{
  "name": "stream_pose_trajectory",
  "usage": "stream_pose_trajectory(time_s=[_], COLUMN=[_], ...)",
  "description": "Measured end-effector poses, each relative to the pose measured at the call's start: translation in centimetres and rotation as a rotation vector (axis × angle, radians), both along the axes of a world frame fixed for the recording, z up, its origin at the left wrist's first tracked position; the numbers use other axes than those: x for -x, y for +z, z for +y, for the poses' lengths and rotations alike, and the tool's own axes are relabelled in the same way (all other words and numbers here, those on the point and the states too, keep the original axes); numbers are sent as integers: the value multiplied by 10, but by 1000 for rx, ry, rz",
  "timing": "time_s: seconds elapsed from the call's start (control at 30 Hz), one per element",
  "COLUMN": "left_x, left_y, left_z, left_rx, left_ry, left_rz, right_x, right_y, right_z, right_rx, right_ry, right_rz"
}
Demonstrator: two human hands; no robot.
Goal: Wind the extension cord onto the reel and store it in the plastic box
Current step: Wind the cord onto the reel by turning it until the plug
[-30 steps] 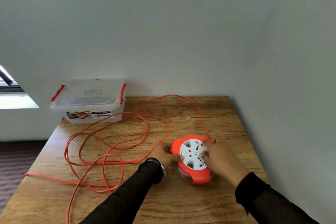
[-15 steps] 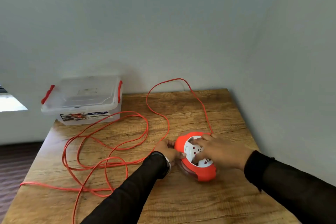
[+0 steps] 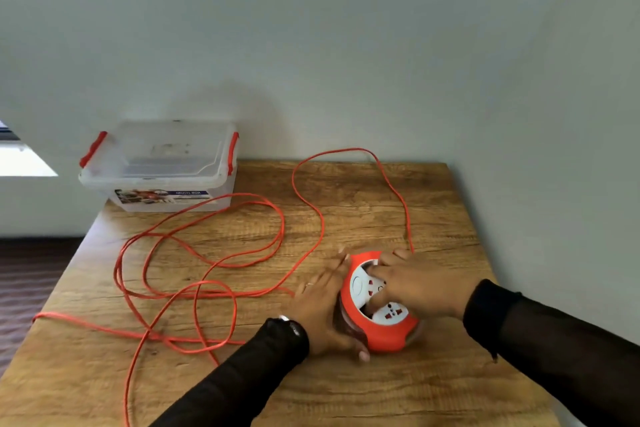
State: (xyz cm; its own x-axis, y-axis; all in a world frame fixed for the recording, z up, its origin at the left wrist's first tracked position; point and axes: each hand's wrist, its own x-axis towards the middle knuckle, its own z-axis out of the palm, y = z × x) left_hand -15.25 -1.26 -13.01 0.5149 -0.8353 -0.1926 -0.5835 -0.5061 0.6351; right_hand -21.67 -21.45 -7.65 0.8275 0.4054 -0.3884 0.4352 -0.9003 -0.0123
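The orange reel (image 3: 386,334) with a white socket face lies flat on the wooden table (image 3: 346,392), near its right front. My right hand (image 3: 419,284) lies over the top, its fingers curled into the openings of the white face. My left hand (image 3: 320,308) presses against the reel's left side with straight fingers, the thumb round the front. The orange cord (image 3: 221,263) leaves the reel's far side, arcs toward the back wall and sprawls in loose loops across the left half of the table. The clear plastic box (image 3: 162,166) has red clips and its lid on.
The box stands at the table's far left corner, overhanging the edge. The table sits in a corner, with walls behind it and to its right. One cord strand runs off the table's left edge (image 3: 38,317). Dark floor lies to the left.
My right hand has swung round on top of the reel, turning it. The cord's far loop has shifted near the wall. My left hand's fingers have straightened along the reel's side.
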Motion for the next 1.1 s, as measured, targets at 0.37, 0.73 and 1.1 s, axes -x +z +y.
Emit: stream_pose_trajectory(time_s=[0.37, 0.73, 1.1], left_x=[9, 48, 65], left_y=[-5, -9, -7], left_z=[0, -18, -38], left_rx=[36, 96, 106], left_ry=[60, 245, 452], left_rz=[-206, -91, -128], right_x=[3, 15, 21], right_y=[1, 10, -10], right_z=[-5, -3, 16], right_rx=[-50, 17, 10], right_ry=[85, -67, -629], right_rz=[-47, -136, -342])
